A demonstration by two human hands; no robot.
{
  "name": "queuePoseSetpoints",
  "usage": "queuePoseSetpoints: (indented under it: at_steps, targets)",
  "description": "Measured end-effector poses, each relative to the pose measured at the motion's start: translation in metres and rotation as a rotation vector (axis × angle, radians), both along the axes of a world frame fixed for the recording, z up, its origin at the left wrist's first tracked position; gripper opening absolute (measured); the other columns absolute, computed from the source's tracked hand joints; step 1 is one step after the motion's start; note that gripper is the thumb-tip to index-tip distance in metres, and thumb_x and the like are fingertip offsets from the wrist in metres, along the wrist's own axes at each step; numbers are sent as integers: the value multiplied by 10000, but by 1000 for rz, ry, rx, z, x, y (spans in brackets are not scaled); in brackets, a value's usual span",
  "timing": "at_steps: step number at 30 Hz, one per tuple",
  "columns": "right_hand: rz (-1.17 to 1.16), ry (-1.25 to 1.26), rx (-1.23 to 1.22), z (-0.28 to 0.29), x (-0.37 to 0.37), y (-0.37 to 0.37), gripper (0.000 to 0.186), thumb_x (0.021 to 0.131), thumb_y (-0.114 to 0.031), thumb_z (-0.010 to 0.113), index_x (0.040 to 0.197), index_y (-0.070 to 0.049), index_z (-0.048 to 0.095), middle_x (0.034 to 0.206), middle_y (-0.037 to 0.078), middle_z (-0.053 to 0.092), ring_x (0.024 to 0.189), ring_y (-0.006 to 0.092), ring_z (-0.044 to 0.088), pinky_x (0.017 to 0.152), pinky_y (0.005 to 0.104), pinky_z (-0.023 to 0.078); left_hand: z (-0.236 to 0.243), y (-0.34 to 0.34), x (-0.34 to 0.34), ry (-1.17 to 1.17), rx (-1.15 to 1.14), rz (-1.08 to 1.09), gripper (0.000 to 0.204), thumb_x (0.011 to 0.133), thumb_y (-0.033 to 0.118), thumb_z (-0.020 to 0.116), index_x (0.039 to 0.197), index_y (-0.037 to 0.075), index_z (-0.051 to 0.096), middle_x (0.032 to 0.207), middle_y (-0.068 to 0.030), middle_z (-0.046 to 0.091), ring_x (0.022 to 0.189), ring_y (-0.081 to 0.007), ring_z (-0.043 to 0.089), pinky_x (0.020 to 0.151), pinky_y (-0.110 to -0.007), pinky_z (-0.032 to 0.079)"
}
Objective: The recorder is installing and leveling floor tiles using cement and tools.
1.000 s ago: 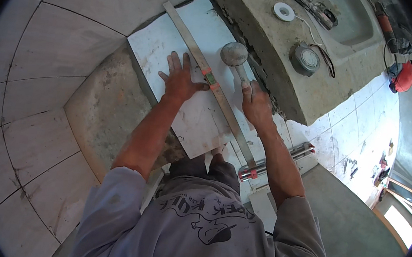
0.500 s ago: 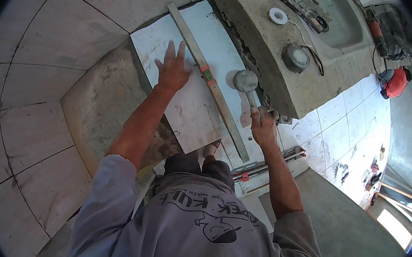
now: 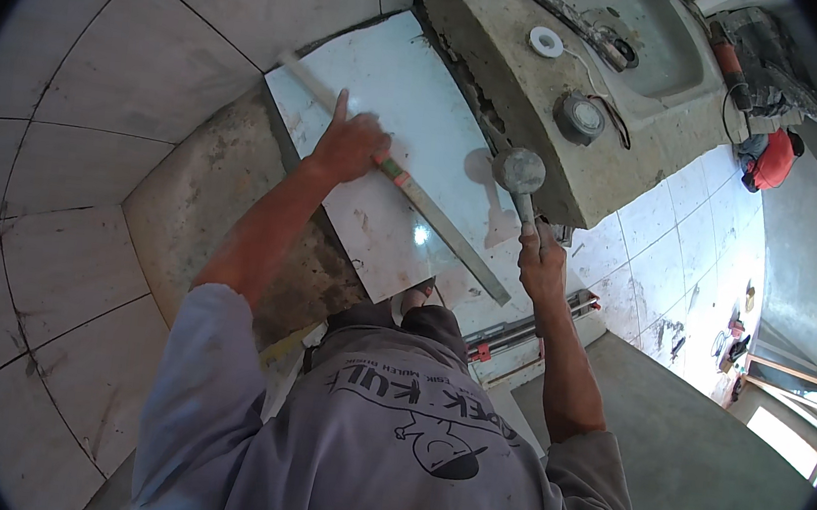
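My left hand (image 3: 348, 146) is closed on the middle of a long spirit level (image 3: 451, 232), with one finger sticking out. The level slants across a large pale floor tile (image 3: 398, 75), its far end smeared by motion. In my right hand (image 3: 541, 261) is the handle of a mallet with a round grey head (image 3: 520, 171). The head hovers over the tile's right side, close to the concrete counter, and its shadow falls on the tile. My fingers wrap around the handle.
A concrete counter (image 3: 532, 119) with a basin (image 3: 650, 37) borders the tile on the right; a tape roll (image 3: 545, 41) and a round grey container (image 3: 580, 119) stand on it. Bare rough concrete (image 3: 207, 184) lies left. A rail tile cutter (image 3: 520, 334) sits nearby. Another person in red (image 3: 774, 164) crouches far right.
My left hand has gone from lying spread on the tile to gripping the level. The level's far end has swung left and nearer. The mallet has moved right, apparently lifted.
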State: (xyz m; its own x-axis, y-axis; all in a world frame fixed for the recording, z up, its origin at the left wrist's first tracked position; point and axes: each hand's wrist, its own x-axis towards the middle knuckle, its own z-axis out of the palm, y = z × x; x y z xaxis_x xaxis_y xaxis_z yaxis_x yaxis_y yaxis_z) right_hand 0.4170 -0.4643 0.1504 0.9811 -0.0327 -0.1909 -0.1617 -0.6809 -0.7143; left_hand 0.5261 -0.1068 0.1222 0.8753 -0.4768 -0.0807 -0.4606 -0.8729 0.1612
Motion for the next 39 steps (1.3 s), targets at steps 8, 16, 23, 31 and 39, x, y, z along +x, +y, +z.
queuePoseSetpoints:
  at_steps: [8, 16, 23, 31, 39]
  targets:
    - [31, -3, 90, 23, -6, 29, 381, 1008, -380, 478, 889, -19, 512, 635, 220, 546, 583, 414, 553, 544, 464, 414, 3, 94, -101, 47, -225, 281, 287, 741, 211, 763, 1012, 144, 694, 1067, -72, 672, 1075, -271, 601, 1138, -561, 215]
    - [40, 36, 121, 30, -2, 54, 359, 1008, -343, 484, 862, -17, 518, 610, 179, 548, 546, 339, 553, 532, 434, 417, 0, 115, -114, 59, -336, 501, 342, 767, 288, 761, 1050, 115, 678, 1056, -97, 684, 1050, -310, 616, 1103, -559, 254]
    - [67, -28, 120, 29, -2, 56, 338, 1004, -306, 496, 830, -17, 526, 585, 139, 537, 519, 271, 550, 521, 411, 416, -12, 101, -112, 122, -433, 612, 396, 734, 267, 791, 1079, 132, 652, 1047, -89, 677, 1055, -308, 615, 1086, -577, 268]
    - [-14, 62, 177, 34, -21, 53, 352, 1012, -334, 481, 856, -22, 523, 565, 113, 533, 510, 213, 541, 513, 384, 422, -4, 104, -62, -156, -342, 139, 321, 720, 212, 778, 1011, 164, 653, 1039, -43, 660, 1111, -246, 584, 1129, -552, 235]
    - [-184, 150, 181, 27, -50, 44, 362, 1015, -338, 475, 829, -32, 532, 553, 51, 505, 491, 133, 479, 474, 341, 382, -4, 7, -13, 26, -285, -304, 166, 733, 178, 735, 893, 169, 690, 952, -30, 629, 1086, -216, 571, 1171, -538, 190]
